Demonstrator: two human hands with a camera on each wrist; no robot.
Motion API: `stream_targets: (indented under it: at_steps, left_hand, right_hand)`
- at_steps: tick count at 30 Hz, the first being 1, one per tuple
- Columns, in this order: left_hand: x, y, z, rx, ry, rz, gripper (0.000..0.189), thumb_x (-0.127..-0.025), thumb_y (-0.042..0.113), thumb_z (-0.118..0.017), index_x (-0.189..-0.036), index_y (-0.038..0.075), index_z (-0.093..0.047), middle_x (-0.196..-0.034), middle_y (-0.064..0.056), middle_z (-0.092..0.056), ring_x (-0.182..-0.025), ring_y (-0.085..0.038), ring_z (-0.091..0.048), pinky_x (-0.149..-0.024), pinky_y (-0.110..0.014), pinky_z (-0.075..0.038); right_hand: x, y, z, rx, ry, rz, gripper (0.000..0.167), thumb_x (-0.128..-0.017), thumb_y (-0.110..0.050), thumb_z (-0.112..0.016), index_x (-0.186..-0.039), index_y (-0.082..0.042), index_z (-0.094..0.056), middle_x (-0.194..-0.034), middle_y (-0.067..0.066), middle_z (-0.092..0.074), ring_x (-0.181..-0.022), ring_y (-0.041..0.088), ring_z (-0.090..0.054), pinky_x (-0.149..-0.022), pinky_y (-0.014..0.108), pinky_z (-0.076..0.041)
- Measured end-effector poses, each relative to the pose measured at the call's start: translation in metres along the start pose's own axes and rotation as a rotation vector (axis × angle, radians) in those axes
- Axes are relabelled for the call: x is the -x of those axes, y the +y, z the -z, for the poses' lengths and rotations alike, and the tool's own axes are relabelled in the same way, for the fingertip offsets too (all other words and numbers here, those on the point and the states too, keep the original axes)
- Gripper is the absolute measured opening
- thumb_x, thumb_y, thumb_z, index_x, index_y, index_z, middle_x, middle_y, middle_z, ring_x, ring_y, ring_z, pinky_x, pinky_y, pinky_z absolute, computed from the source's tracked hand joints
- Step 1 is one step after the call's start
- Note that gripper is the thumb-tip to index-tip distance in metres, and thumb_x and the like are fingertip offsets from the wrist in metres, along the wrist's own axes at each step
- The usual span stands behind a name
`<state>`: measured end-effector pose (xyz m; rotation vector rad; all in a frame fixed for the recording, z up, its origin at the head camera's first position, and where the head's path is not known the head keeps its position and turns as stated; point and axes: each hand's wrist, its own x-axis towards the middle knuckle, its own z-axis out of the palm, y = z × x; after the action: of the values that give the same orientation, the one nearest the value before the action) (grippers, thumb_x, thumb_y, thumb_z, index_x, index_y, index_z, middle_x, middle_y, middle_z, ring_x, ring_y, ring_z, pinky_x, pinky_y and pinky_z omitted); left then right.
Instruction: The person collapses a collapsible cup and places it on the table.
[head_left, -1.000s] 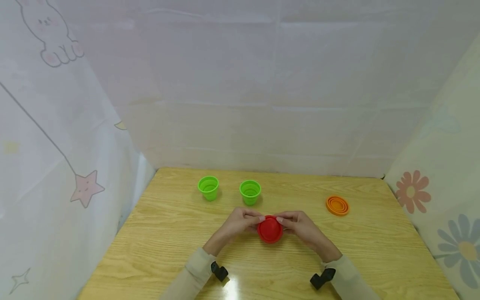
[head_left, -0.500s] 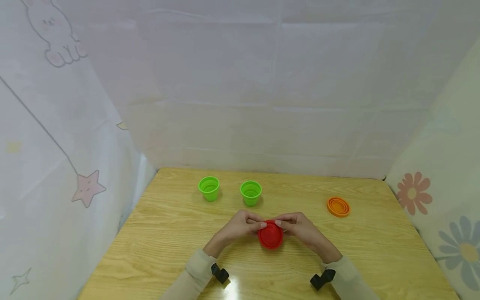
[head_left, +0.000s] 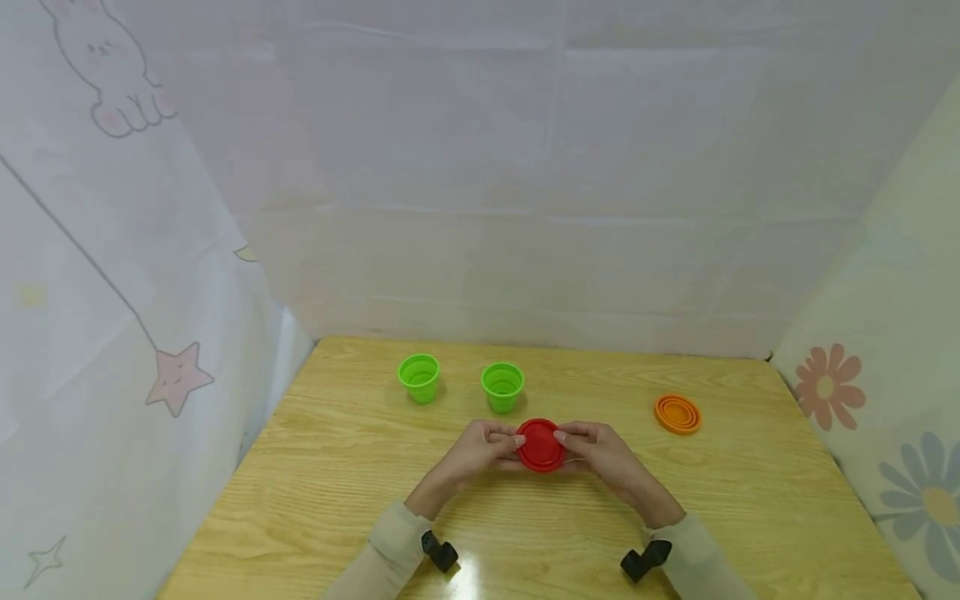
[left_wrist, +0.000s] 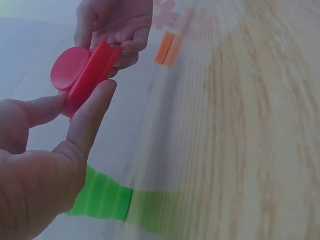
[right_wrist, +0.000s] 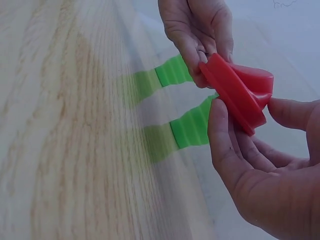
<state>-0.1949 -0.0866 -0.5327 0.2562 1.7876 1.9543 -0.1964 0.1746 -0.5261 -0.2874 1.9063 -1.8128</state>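
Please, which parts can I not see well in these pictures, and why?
Head view: far side of the red cup, hidden by its own body.
Left wrist view: one end of the green cup, covered by the left hand.
Left wrist view: rings of the orange cup, too small, seen side-on.
Right wrist view: rim of the nearer green cup, behind the right hand, itself cut off by the edge.

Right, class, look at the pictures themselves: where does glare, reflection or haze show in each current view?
Head view: white glare on the table at the bottom, only faint shading on the red cup; left wrist view: hazy, a green cup and the orange cup mirrored in the tabletop; right wrist view: bluish, two green cups mirrored.
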Motion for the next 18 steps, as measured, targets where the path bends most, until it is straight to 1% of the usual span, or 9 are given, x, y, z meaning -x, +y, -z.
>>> stream_targets:
  at_steps: [2,5,7,13,16,18]
  left_hand:
    - [0.0002,0.0003,-0.0018,0.019,-0.016,0.0,0.03,-0.105,0.007,-0.061,-0.125,-0.016,-0.061,-0.112,-0.026,-0.077,-0.097,-0.023,-0.078,-0.096,-0.046,-0.064]
    - [0.0006,0.0014,-0.0029,0.014,-0.034,0.002,0.031,-0.104,0.006,-0.062,-0.126,-0.016,-0.061,-0.115,-0.029,-0.076,-0.1,-0.027,-0.078,-0.099,-0.054,-0.061]
    - [0.0004,0.0021,-0.0031,0.007,-0.04,0.005,0.032,-0.104,0.006,-0.062,-0.127,-0.015,-0.061,-0.116,-0.029,-0.076,-0.1,-0.027,-0.078,-0.101,-0.056,-0.06]
    - [-0.0008,0.0042,-0.0011,-0.038,-0.05,0.024,0.035,-0.102,0.013,-0.068,-0.129,-0.01,-0.065,-0.116,-0.021,-0.078,-0.095,-0.017,-0.079,-0.098,-0.048,-0.064]
    - [0.0,0.0058,0.0001,-0.057,-0.067,0.027,0.034,-0.102,0.014,-0.07,-0.127,-0.009,-0.068,-0.113,-0.018,-0.079,-0.093,-0.016,-0.078,-0.096,-0.046,-0.065]
    - [0.0005,0.0066,0.0008,-0.056,-0.072,0.028,0.033,-0.101,0.013,-0.071,-0.126,-0.009,-0.069,-0.112,-0.018,-0.08,-0.092,-0.016,-0.078,-0.095,-0.047,-0.065]
  right_hand:
    - [0.0002,0.0001,0.0012,-0.001,-0.002,0.003,0.055,-0.107,-0.031,-0.064,-0.142,0.01,-0.055,-0.124,0.012,-0.074,-0.102,0.02,-0.075,-0.095,0.04,-0.066]
    - [0.0007,0.0001,0.0035,-0.002,-0.007,0.003,0.054,-0.107,-0.031,-0.064,-0.142,0.009,-0.056,-0.126,0.012,-0.073,-0.102,0.019,-0.074,-0.096,0.041,-0.066]
    - [0.001,0.0004,0.0055,0.005,-0.015,0.006,0.054,-0.107,-0.031,-0.063,-0.142,0.009,-0.056,-0.127,0.012,-0.072,-0.102,0.019,-0.074,-0.095,0.04,-0.066]
    - [0.0018,0.0002,0.0071,0.017,-0.052,-0.023,0.055,-0.107,-0.032,-0.063,-0.144,0.009,-0.056,-0.126,0.011,-0.075,-0.097,0.017,-0.076,-0.091,0.035,-0.067]
    - [0.0031,-0.0009,0.0062,0.022,-0.06,-0.029,0.057,-0.107,-0.033,-0.063,-0.145,0.009,-0.056,-0.125,0.011,-0.076,-0.095,0.016,-0.076,-0.09,0.033,-0.067]
    - [0.0037,-0.0018,0.0057,0.022,-0.062,-0.024,0.057,-0.107,-0.033,-0.063,-0.145,0.009,-0.055,-0.126,0.011,-0.075,-0.097,0.016,-0.075,-0.091,0.033,-0.066]
